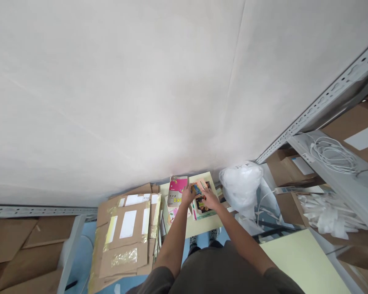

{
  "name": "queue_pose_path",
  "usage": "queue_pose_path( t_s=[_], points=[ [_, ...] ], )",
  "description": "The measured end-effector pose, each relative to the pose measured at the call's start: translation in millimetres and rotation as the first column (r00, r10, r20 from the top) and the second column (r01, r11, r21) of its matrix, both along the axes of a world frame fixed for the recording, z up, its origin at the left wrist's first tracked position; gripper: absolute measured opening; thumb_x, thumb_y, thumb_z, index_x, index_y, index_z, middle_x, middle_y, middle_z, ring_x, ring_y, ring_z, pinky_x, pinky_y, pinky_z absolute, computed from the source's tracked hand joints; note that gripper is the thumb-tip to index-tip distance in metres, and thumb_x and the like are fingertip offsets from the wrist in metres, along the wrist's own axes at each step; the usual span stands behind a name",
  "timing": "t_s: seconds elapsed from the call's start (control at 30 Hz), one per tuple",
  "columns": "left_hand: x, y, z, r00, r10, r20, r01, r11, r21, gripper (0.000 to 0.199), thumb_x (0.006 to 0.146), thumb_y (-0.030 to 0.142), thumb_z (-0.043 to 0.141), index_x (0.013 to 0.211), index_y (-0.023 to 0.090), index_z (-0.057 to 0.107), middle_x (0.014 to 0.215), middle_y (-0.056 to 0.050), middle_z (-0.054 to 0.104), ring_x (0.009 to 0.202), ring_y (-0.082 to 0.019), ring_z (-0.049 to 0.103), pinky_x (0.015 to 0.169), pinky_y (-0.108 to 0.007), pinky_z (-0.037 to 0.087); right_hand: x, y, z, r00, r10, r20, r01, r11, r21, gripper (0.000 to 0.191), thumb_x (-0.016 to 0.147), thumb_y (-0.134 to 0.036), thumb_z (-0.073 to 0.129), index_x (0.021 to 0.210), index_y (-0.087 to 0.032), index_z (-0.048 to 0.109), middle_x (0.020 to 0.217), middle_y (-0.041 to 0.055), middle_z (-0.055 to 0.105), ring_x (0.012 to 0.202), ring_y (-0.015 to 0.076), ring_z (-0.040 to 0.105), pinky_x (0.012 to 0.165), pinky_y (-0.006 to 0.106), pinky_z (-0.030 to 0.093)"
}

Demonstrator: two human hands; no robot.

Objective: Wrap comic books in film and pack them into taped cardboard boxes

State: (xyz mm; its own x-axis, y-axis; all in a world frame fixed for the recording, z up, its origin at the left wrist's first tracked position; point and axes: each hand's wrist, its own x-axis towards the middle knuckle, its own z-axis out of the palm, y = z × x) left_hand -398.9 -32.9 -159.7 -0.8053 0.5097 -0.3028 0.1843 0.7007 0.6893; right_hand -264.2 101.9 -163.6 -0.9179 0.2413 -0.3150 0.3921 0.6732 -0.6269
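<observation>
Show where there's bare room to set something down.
Bare: the pale tabletop between right arm and shelving; the near strip of the book table between left arm and right. Crowded: around the books, cardboard stack and plastic bag.

Pale-yellow worktop (202, 226) by the wall. Behind it: lg. off-white wall (141, 81), mostly plain, w/ thin seam running up, slightly R of worktop. Blue flr. (82, 249) shows below worktop & off to its L. R of worktop: wht. metal rack (319, 102) w/ punched holes, plus gray shelf (355, 188). Far L of worktop: 2nd rack (43, 211), also punched. Light soft, brighter on wall just above worktop.
</observation>
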Motion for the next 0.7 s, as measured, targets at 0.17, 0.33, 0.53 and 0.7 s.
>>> queue_pose_path(
  t_s=[0.17, 0.33, 0.53, 0.7],
  points=[
    [1, -18, -11.7, 1.0, 0.026, 0.01, -0.026, 0.999, -0.041, 0.063, 0.084, 0.008, 0.059, 0.147, 0.013, 0.061, 0.146, -0.021, 0.062, 0.133, -0.032, 0.06, 0.113, -0.044, 0.045, -9, -21, -9.1, 0.998, 0.014, 0.066, -0.019, 0.997, 0.08, 0.074, 0.087, -0.017, 0.061, 0.159, -0.024, 0.048, 0.168, 0.0098, 0.044, 0.161, 0.0352, 0.023, 0.122, 0.049, 0.038],
    [3, -46, -16.1, 0.993, 0.114, 0.037, -0.113, 0.993, -0.02, 0.058, 0.087, 0.013, 0.057, 0.144, 0.015, 0.065, 0.137, -0.022, 0.067, 0.121, -0.033, 0.067, 0.106, -0.043, 0.049, -23, -39, -5.4, 0.998, -0.002, 0.069, -0.009, 0.988, 0.152, 0.066, 0.088, -0.013, 0.057, 0.153, -0.023, 0.054, 0.169, 0.0097, 0.042, 0.161, 0.0353, 0.021, 0.124, 0.053, 0.035],
    [-8, -62, -23.8, 0.974, 0.179, 0.14, -0.178, 0.984, -0.022, 0.044, 0.087, 0.022, 0.064, 0.129, 0.012, 0.072, 0.117, -0.022, 0.076, 0.11, -0.035, 0.072, 0.097, -0.042, 0.051, -38, -53, 3.0, 0.998, -0.02, 0.063, 0.01, 0.987, 0.158, 0.061, 0.088, -0.014, 0.056, 0.148, -0.024, 0.058, 0.162, 0.0106, 0.052, 0.158, 0.0353, 0.031, 0.122, 0.06, 0.035],
    [-11, -70, -21.0, 0.966, 0.187, 0.177, -0.199, 0.978, 0.055, 0.023, 0.085, 0.02, 0.066, 0.105, 0.017, 0.076, 0.105, -0.015, 0.079, 0.1, -0.029, 0.075, 0.089, -0.038, 0.054, -41, -59, 12.7, 0.995, -0.093, 0.02, 0.09, 0.991, 0.096, 0.061, 0.085, -0.022, 0.062, 0.146, -0.025, 0.062, 0.155, 0.0108, 0.059, 0.153, 0.0371, 0.042, 0.123, 0.059, 0.037]
  ],
)
